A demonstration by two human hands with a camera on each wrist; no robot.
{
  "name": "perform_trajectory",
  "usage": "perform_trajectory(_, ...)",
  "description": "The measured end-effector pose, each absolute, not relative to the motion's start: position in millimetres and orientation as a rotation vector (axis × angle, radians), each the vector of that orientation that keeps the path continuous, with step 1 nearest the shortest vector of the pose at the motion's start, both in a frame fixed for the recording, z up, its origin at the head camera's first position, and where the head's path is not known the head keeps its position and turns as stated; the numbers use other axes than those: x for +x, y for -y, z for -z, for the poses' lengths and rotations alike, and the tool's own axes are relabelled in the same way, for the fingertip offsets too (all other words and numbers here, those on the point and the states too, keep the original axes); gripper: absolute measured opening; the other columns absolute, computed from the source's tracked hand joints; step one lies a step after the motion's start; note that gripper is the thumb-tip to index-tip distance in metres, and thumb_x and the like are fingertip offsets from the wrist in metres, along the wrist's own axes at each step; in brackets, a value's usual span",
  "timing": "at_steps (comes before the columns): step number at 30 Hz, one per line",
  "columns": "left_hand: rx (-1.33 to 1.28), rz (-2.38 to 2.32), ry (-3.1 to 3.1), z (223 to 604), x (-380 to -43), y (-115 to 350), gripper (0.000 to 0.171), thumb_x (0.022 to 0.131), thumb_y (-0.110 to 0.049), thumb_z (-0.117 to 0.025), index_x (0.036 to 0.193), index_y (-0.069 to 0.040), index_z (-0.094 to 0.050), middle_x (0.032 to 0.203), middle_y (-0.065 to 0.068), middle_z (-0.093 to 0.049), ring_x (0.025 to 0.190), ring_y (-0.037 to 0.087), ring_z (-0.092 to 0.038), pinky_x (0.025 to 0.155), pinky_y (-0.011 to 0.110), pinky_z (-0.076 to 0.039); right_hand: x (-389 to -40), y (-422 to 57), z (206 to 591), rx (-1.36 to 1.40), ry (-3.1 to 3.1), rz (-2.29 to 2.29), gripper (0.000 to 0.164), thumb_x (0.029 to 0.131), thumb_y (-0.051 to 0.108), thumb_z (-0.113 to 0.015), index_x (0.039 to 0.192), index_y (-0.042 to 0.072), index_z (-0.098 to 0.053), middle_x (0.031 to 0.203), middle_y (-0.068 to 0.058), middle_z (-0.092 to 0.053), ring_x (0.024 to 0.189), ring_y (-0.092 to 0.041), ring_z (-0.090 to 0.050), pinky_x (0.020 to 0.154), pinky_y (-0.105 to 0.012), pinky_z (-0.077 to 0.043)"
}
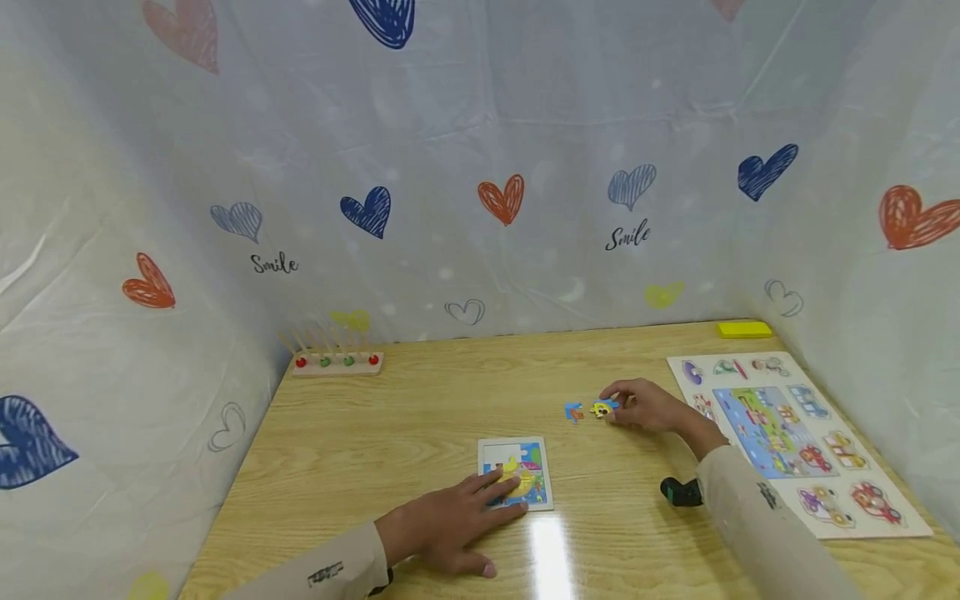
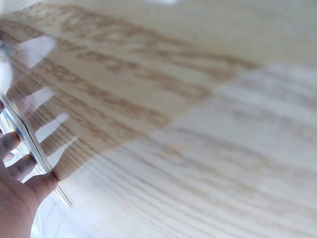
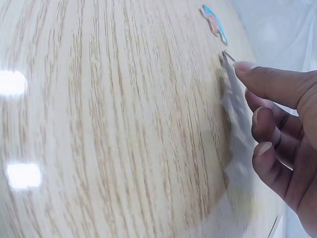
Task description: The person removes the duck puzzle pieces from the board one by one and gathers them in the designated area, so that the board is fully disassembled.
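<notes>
Wood desk (image 1: 420, 408), heart-print cloth (image 1: 427, 133) behind.
Head: left hand (image 1: 457, 523), fingers spread, rests on the puzzle (image 1: 536, 468); right hand (image 1: 648, 408) pinches the yellow piece (image 1: 601, 409), nearer the desk's right edge. Left wrist: fingers touch the puzzle. Right wrist: blue piece (image 3: 216, 25) lies just beyond.

Room to pass lies left, between rack (image 1: 337, 371) and frame (image 1: 550, 483); right hand (image 1: 645, 406) and board (image 1: 911, 527) block the right
</notes>
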State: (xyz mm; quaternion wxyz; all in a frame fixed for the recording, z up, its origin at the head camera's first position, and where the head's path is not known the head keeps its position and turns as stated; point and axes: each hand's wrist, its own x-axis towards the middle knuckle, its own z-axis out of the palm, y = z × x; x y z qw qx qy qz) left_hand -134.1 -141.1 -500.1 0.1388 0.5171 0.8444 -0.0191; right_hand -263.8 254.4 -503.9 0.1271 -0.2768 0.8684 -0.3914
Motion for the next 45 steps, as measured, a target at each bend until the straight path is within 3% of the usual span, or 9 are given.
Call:
perform_trajectory(10, 1.503, 0.042, -2.434, 497.7, -134.3, 141.8, 0.079, 0.1, -0.068, -0.035, 0.163, -0.028, -0.011, 0.17, 0.007, -0.01, 0.154, 0.037, -0.018, 0.115, 0.049, -0.038, -267.5, -249.4, 502.6, -0.76, -2.599, 1.05, 0.026, 0.093, 0.01, -0.072, 0.117, 0.001, -0.067, 0.092, -0.008, -0.064, 0.079, -0.013, -0.056, 0.067, -0.027, -0.048)
perform_trajectory(26, 1.512, 0.021, -2.429, 494.7, -133.6, 141.9, 0.078, 0.1, -0.066, -0.035, 0.163, -0.026, -0.012, 0.17, 0.008, -0.011, 0.154, 0.038, -0.019, 0.113, 0.049, -0.041, -267.8, -247.4, 503.6, -0.694, -2.652, 0.984, 0.03, 0.09, 0.014, -0.075, 0.116, 0.002, -0.069, 0.104, -0.013, -0.065, 0.097, -0.024, -0.059, 0.082, -0.039, -0.048)
perform_trajectory(45, 1.51, 0.06, -2.442, 500.5, -134.5, 141.7, 0.079, 0.099, -0.069, -0.034, 0.163, -0.028, -0.012, 0.17, 0.007, -0.011, 0.154, 0.037, -0.018, 0.113, 0.048, -0.041, -266.1, -248.7, 502.7, -0.655, -2.64, 1.004, 0.025, 0.091, 0.012, -0.074, 0.113, 0.0, -0.07, 0.099, -0.009, -0.066, 0.093, -0.019, -0.059, 0.081, -0.037, -0.048)
